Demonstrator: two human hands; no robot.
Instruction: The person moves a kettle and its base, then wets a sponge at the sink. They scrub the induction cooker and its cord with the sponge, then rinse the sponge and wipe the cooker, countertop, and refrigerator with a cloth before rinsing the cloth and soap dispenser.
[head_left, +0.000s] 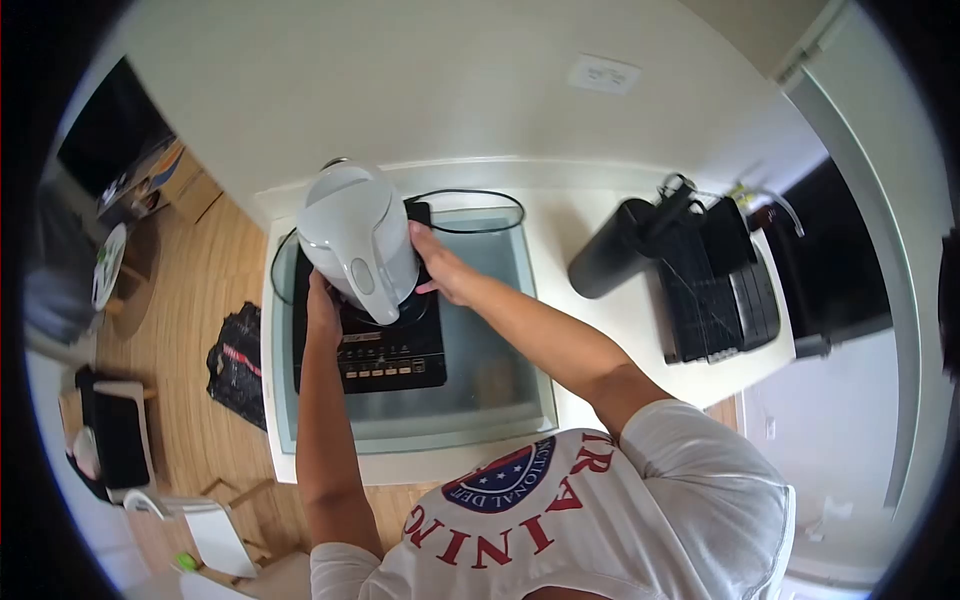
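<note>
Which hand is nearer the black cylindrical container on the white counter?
Right. The right hand touches the white kettle on the container side; the left hand touches its far side.

Head camera | fisheye, looking steeply down from above the person | close over counter (640,330) | single view only
</note>
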